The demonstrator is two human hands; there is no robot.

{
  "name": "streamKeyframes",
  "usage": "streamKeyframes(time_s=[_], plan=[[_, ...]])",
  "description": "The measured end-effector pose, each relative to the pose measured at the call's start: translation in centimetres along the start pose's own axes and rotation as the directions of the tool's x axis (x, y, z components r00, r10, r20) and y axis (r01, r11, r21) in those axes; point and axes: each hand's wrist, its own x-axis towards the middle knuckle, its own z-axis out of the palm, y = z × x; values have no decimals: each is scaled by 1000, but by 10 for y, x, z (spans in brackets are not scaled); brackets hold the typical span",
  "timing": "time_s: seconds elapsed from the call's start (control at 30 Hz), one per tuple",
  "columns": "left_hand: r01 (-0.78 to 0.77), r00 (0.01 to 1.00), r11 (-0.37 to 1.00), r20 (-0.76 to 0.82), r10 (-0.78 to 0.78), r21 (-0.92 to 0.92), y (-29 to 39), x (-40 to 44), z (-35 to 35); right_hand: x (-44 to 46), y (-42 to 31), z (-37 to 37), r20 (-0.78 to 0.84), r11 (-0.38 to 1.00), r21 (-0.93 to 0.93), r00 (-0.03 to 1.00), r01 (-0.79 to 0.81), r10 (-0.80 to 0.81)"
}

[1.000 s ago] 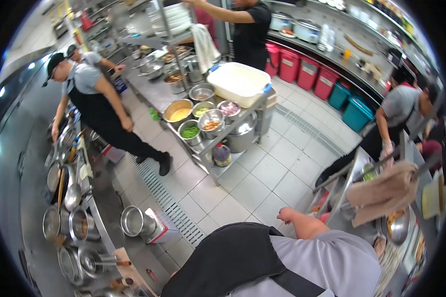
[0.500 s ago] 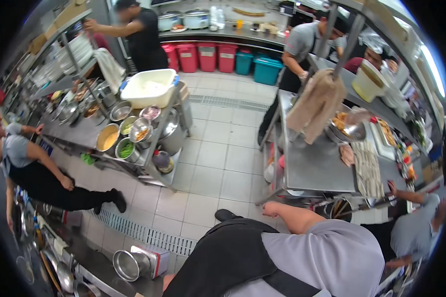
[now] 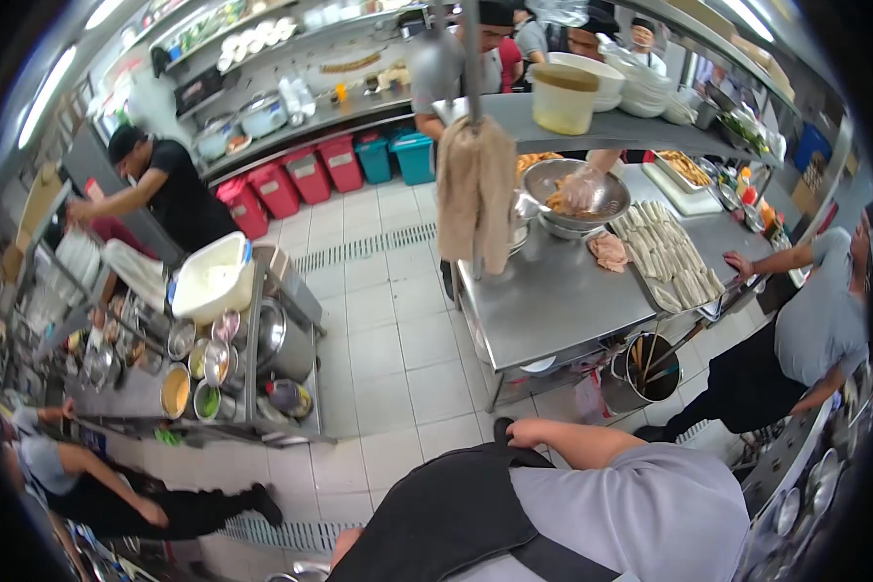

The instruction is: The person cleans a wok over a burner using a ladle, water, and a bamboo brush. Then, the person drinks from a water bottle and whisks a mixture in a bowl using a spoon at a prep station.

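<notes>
My right hand point(image 3: 526, 433) hangs in front of my black apron point(image 3: 446, 504), fingers curled in, and nothing shows in it. It is nearest the front of the steel worktable point(image 3: 563, 301), apart from it. Of my left arm only a small patch of skin point(image 3: 344, 545) shows at the apron's left edge; those fingers are hidden. On the worktable lies a tray of pale rolled pieces point(image 3: 664, 254), with a pinkish piece of food point(image 3: 607, 250) beside it. A co-worker's gloved hand point(image 3: 584, 189) is inside a metal colander point(image 3: 606, 194) holding orange-brown food.
A bucket of long-handled utensils point(image 3: 640, 373) stands below the worktable. One co-worker point(image 3: 795, 330) leans a hand on its right corner; another person point(image 3: 155, 485) stands at left. A second table point(image 3: 116, 396) carries several bowls and a white tub point(image 3: 211, 281). Tiled floor point(image 3: 373, 339) runs between.
The view has swung right and upward, bringing more of the worktable, colander and utensil bucket into sight. My right hand stays low before my body; less of my left side shows.
</notes>
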Motion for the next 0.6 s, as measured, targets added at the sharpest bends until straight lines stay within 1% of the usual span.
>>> streamKeyframes(time_s=[0.03,0.07,0.13,0.2,0.23,0.27,0.3,0.37,0.43,0.47,0.5,0.57,0.6], plan=[[-32,999,999,-8,32,-31,31,2,-4,8,6,-1,-29,1000,19,1000,5,-5],[-76,997,995,-21,75,-63,67,4,-7,17,5,-7,-22,998,50,999,34,-33],[-181,983,973,-47,176,-141,150,7,-8,32,8,-30,-99,989,73,988,130,-122],[-342,940,910,-84,331,-234,247,4,-4,-3,3,-87,-276,973,66,941,223,-197],[-443,896,859,-107,431,-258,299,-3,-2,-4,10,-105,-349,962,85,912,259,-215],[-553,832,789,-139,536,-267,350,-14,1,-5,18,-121,-421,950,98,877,297,-231],[-676,736,698,-169,656,-237,399,-28,9,-26,20,-146,-447,874,334,876,353,-183],[-872,487,459,-216,846,-167,498,-57,23,-43,37,-175,-485,765,508,865,396,-126],[-972,235,225,-318,919,-67,581,-82,40,-55,57,-192,-526,784,458,839,419,-141],[-984,163,178,-374,913,7,615,-101,49,-66,64,-203,-545,793,432,825,429,-149],[-987,90,139,-427,900,85,649,-119,58,-76,69,-212,-533,766,464,831,446,-161],[-978,16,108,-456,890,178,692,-122,68,-93,78,-233,-555,760,436,809,481,-194],[-991,37,88,-436,899,98,713,-114,72,-103,82,-244,-565,757,422,798,499,-211]])
